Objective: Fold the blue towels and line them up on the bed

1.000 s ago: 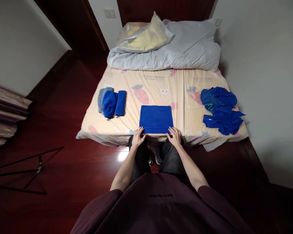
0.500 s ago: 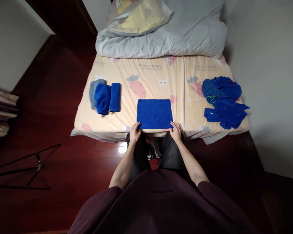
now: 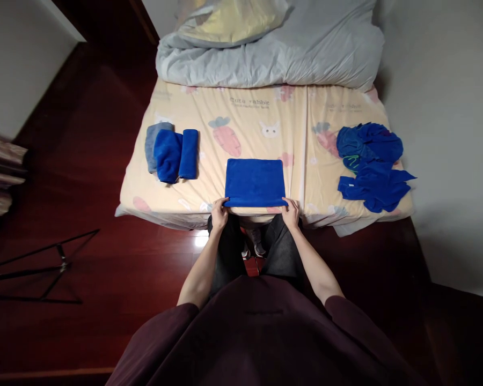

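A blue towel [image 3: 255,179] lies flat as a rectangle near the bed's front edge, with a narrow fold along its near side. My left hand [image 3: 219,213] pinches the near left corner, and my right hand [image 3: 291,213] pinches the near right corner. Over to the left lie a rolled blue towel [image 3: 190,154], a bunched blue cloth [image 3: 168,156] and a grey-blue cloth [image 3: 151,147], side by side and touching. On the right is a loose heap of crumpled blue cloths [image 3: 376,166], one with a green pattern.
The bed has a cream sheet [image 3: 209,187] printed with carrots and rabbits. A grey-white quilt [image 3: 273,61] is heaped at the back with a yellow bag-like bundle [image 3: 241,24] on it. Black tripod legs [image 3: 62,265] stand on the dark red floor to the left.
The narrow fold along the towel's near edge has been turned slightly farther from me, with both hands still at its corners. The view has shifted a little; the other cloths have stayed put.
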`<action>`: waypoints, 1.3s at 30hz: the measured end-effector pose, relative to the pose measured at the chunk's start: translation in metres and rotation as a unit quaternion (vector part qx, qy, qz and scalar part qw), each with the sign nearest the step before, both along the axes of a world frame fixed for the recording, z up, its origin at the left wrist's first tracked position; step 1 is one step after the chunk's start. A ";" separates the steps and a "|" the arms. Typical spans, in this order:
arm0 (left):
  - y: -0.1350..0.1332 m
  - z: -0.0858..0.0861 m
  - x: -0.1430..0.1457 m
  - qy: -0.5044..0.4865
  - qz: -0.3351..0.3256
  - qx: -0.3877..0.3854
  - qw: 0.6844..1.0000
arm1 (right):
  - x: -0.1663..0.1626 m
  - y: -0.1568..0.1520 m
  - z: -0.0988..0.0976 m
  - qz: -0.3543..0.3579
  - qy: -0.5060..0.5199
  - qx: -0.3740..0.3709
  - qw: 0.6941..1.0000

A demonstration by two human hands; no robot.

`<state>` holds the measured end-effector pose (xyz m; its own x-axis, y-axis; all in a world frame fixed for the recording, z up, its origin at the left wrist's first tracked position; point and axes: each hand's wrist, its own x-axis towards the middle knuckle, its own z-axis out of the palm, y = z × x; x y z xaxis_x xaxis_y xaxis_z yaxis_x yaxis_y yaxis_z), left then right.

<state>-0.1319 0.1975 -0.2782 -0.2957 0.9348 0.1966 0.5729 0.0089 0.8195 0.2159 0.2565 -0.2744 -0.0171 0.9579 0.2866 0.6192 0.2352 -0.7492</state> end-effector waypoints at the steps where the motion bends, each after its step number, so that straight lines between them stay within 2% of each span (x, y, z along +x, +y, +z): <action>1: 0.000 0.000 0.000 0.000 0.004 -0.001 1.000 | 0.000 0.000 0.000 -0.002 -0.001 -0.001 1.000; 13: 0.004 -0.012 0.001 -0.006 0.104 -0.033 0.994 | 0.000 0.001 -0.013 -0.069 0.002 -0.001 0.998; 29: 0.004 -0.009 0.003 0.014 0.125 -0.027 0.992 | -0.001 0.004 -0.020 -0.084 0.010 -0.006 0.996; 39: 0.004 -0.008 0.004 0.016 0.127 -0.031 0.991 | -0.001 0.005 -0.018 -0.084 0.000 -0.010 0.996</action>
<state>-0.1276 0.2018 -0.2865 -0.5173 0.8417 0.1546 0.5720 0.2057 0.7940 0.2149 0.2614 -0.2929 0.1431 0.9527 0.2681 0.6486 0.1144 -0.7525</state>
